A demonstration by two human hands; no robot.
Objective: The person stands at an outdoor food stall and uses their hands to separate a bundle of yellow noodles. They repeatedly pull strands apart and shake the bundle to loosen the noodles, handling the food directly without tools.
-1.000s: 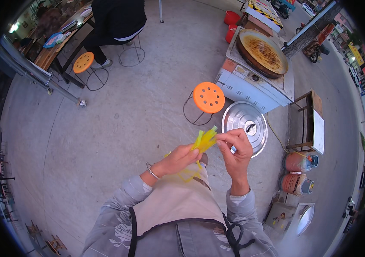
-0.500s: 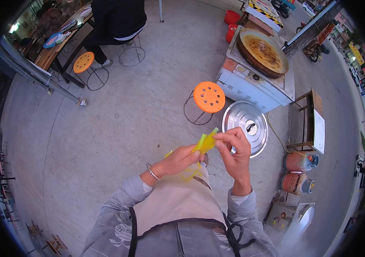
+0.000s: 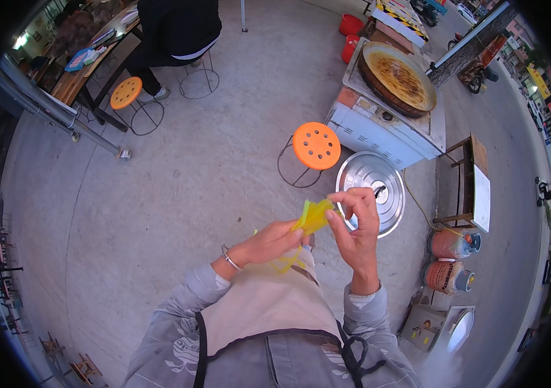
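Observation:
A crumpled, thin, see-through yellow plastic bag (image 3: 315, 217) is in front of my apron, with its loose lower part hanging below my left hand. My left hand (image 3: 269, 242), a bangle on its wrist, is closed around the gathered bag. At the bag's upper right edge, the thumb and forefinger of my right hand (image 3: 357, 234) pinch the film. The other right fingers are curled above it. Part of the bag is hidden behind my left fingers.
Ahead stands an orange stool (image 3: 316, 146), beside a large round metal lid (image 3: 385, 207). A griddle stove (image 3: 379, 132) carries a big round pan (image 3: 397, 77). Gas cylinders (image 3: 445, 277) and a small table (image 3: 472, 187) stand right. A seated person (image 3: 178, 29) is at a table far left.
The bag's upper edge has spread wider, and its pale folded tip no longer sticks up. My right fingertips have shifted slightly right along the edge. My left hand stays in place.

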